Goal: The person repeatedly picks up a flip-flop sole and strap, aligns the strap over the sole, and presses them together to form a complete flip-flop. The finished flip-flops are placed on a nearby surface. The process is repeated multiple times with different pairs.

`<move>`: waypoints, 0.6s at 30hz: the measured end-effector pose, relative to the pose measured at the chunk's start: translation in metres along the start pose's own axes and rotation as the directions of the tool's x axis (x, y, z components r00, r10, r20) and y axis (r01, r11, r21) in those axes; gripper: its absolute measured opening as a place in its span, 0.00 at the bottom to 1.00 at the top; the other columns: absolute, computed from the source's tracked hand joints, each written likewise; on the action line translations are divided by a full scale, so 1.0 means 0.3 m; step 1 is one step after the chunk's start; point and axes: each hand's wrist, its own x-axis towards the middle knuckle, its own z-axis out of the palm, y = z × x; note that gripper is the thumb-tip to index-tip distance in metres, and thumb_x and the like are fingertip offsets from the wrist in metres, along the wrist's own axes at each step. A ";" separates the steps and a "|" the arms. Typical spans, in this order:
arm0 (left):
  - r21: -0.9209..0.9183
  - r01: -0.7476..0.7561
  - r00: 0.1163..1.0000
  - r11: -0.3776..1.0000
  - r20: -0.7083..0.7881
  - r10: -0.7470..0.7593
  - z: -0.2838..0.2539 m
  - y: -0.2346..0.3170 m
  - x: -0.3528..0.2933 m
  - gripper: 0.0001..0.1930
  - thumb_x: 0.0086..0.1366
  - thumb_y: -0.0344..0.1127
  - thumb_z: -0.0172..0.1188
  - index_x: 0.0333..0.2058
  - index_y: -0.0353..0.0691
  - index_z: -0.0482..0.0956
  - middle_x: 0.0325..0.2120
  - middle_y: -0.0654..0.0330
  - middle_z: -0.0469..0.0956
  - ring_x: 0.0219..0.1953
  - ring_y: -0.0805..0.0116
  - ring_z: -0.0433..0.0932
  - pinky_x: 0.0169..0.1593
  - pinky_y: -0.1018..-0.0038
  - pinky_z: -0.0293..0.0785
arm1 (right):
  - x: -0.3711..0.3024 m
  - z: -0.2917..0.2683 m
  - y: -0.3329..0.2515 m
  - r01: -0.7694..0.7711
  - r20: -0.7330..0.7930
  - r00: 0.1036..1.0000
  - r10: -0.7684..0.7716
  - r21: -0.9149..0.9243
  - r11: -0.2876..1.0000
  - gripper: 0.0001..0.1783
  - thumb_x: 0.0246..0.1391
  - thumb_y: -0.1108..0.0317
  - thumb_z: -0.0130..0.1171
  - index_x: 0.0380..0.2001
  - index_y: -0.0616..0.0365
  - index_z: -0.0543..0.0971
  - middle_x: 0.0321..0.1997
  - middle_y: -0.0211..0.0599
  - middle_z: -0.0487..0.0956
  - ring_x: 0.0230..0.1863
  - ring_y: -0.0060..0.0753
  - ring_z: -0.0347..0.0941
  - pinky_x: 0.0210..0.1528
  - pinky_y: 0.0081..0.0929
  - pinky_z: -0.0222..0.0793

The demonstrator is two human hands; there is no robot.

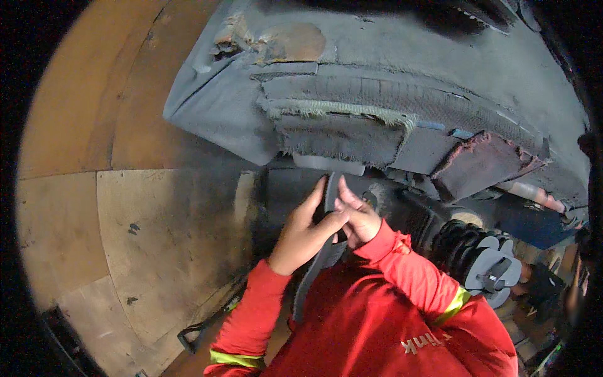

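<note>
A dark grey flip-flop (308, 281) is held on edge between my hands, in front of my red jacket. My left hand (306, 231) wraps its left side, the thumb lying across toward the right hand. From the other side my right hand (359, 221) grips the upper part, fingers close to the left thumb. The upper end of the sole rises between the fingertips, and the lower end slants down toward my chest. A dark band, apparently the strap, shows beneath my hands; the fingers hide much of the rest.
A dusty grey cloth-covered bench (427, 81) with frayed edges stands just beyond my hands. A reddish rag (487, 163) hangs over its edge. Several grey and black flip-flops (493, 270) are stacked at right. Wooden boards (163, 251) cover the floor at left.
</note>
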 end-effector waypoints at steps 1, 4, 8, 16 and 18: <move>-0.019 -0.001 1.000 1.000 0.012 0.001 0.010 -0.009 0.045 0.36 0.67 0.37 0.62 0.69 0.36 0.58 0.46 0.57 0.76 0.40 0.74 0.76 0.42 0.76 0.75 | 0.007 -0.016 -0.025 0.013 0.038 0.999 -0.014 0.038 0.999 0.27 0.66 0.64 0.59 0.66 0.41 0.66 0.42 0.25 0.80 0.39 0.22 0.77 0.40 0.27 0.76; -0.046 -0.069 0.998 0.997 -0.016 0.069 0.032 -0.032 0.084 0.34 0.65 0.33 0.60 0.69 0.37 0.60 0.41 0.61 0.77 0.36 0.79 0.74 0.38 0.79 0.74 | 0.014 -0.053 -0.085 -0.067 -0.090 0.994 0.057 -0.114 0.991 0.23 0.65 0.59 0.61 0.61 0.43 0.69 0.44 0.31 0.81 0.40 0.33 0.81 0.42 0.39 0.82; -0.206 0.035 0.998 0.978 -0.035 -0.043 0.049 -0.059 -0.018 0.39 0.61 0.27 0.59 0.70 0.32 0.56 0.56 0.58 0.73 0.56 0.72 0.71 0.60 0.75 0.67 | -0.022 -0.041 -0.101 -0.138 -0.120 0.986 0.118 -0.176 0.975 0.30 0.62 0.66 0.64 0.65 0.40 0.68 0.49 0.33 0.79 0.47 0.33 0.80 0.46 0.39 0.81; -0.391 -0.047 0.999 0.919 -0.017 0.044 0.052 -0.131 -0.140 0.44 0.58 0.23 0.57 0.73 0.37 0.51 0.53 0.61 0.72 0.49 0.77 0.71 0.52 0.77 0.71 | -0.082 -0.001 -0.085 -0.054 -0.113 0.993 -0.024 -0.644 0.763 0.56 0.55 0.68 0.71 0.75 0.19 0.46 0.54 0.33 0.77 0.46 0.23 0.76 0.44 0.25 0.77; -0.374 -0.100 0.995 0.922 -0.032 0.095 0.059 -0.164 -0.166 0.44 0.58 0.22 0.57 0.73 0.38 0.51 0.54 0.60 0.73 0.48 0.78 0.72 0.50 0.78 0.73 | -0.100 0.003 -0.077 0.054 -0.010 0.996 -0.084 -0.691 0.721 0.58 0.54 0.67 0.73 0.75 0.21 0.46 0.53 0.32 0.77 0.46 0.22 0.75 0.45 0.24 0.76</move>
